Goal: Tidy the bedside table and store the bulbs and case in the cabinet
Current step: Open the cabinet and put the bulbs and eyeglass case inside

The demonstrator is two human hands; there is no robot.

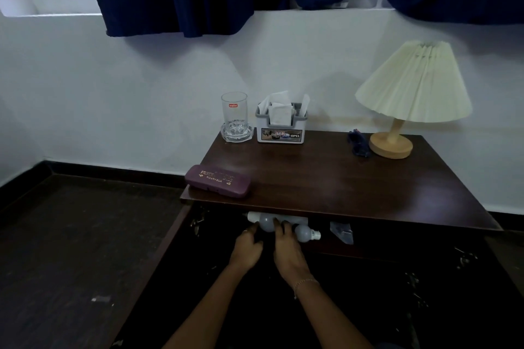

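Two white bulbs lie inside the open cabinet under the tabletop: one bulb [266, 222] on the left and a second bulb [306, 233] to its right with its cap pointing right. My left hand [246, 248] touches the left bulb from below. My right hand [287, 252] rests between the two bulbs, fingers against them. A purple glasses case [217, 181] lies on the front left corner of the dark wooden bedside table [340, 184].
At the back of the table stand a glass [234, 116] on a glass dish, a grey-white tissue holder [280, 125], a small blue object [357, 142] and a lamp [408, 96]. The open cabinet door [158, 258] hangs left. A clear bag [341, 231] lies inside.
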